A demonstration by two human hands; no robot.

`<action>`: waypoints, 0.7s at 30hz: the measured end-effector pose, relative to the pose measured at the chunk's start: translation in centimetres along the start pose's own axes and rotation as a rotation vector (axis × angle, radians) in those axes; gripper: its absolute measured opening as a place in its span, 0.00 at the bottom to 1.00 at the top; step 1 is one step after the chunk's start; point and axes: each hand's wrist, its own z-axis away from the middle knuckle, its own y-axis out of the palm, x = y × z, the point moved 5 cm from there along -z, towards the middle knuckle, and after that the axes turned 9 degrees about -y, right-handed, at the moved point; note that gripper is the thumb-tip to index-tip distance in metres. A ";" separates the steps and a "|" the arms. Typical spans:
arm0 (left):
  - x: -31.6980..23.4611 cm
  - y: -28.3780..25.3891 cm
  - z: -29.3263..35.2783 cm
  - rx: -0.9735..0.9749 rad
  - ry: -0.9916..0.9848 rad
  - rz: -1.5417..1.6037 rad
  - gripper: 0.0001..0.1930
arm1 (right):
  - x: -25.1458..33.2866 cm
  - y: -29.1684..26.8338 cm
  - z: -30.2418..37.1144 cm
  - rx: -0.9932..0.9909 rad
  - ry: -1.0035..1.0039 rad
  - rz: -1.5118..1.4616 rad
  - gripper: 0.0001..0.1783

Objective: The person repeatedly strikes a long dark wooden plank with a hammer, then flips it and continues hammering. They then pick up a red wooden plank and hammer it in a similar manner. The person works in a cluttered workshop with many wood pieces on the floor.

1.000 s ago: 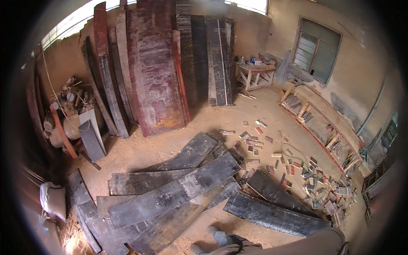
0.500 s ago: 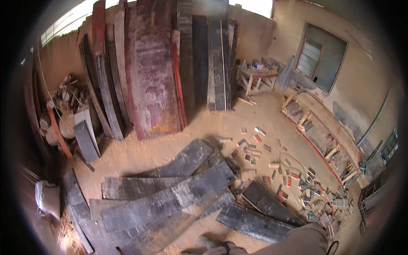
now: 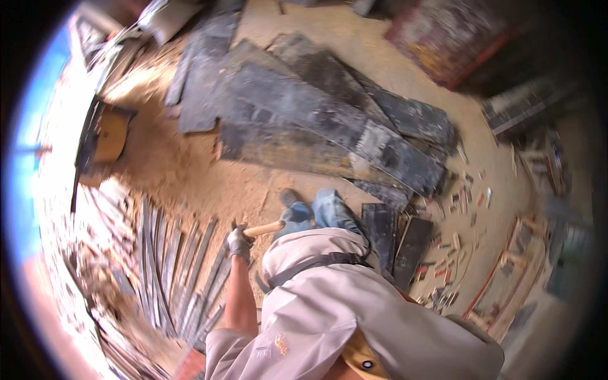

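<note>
The left hand (image 3: 239,243), in a grey work glove, is closed around the near end of a pale wooden handle (image 3: 264,228), which runs from the fist across to the person's knee in blue jeans (image 3: 329,212); the far end is hidden behind the leg, so whether a tool head sits there cannot be told. The right hand is out of view behind the beige jacket (image 3: 342,304), and its state cannot be told. The handle looks stiff, dry and light at this end; if it carries a head, the weight would lie far from the grip, so a firm full-fist hold low on the shaft, as here, seems apt. Just beside the left hand lies a fan of thin grey wooden slats (image 3: 171,266) on the floor. Ahead of the dark shoe (image 3: 290,197), wide, dark, weathered planks (image 3: 329,120) lie overlapped on the sawdust-covered floor (image 3: 190,171). Small wood offcuts (image 3: 465,202) are scattered to the right, and harsh daylight washes out the left side of the workshop.
</note>
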 end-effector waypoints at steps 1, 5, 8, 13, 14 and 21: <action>0.3 -1.6 0.5 -0.031 -0.002 0.061 0.04 | 2.2 1.5 -1.7 0.045 -0.051 0.027 0.22; 3.9 -6.6 1.6 -0.151 -0.138 0.214 0.11 | 10.6 3.5 -7.8 0.151 -0.231 0.139 0.22; 8.7 -10.3 1.4 -0.206 -0.179 0.343 0.13 | 16.7 3.1 -11.5 0.213 -0.329 0.125 0.22; 16.7 -13.1 1.4 -0.263 -0.231 0.594 0.13 | 27.2 0.8 -15.8 0.095 -0.507 0.558 0.24; 18.1 -12.9 2.0 -0.244 -0.293 0.604 0.12 | 29.6 0.6 -16.5 0.106 -0.516 0.534 0.23; 18.5 -10.8 6.4 -0.407 -0.240 0.706 0.12 | 55.0 7.9 -13.3 0.282 -1.034 0.438 0.14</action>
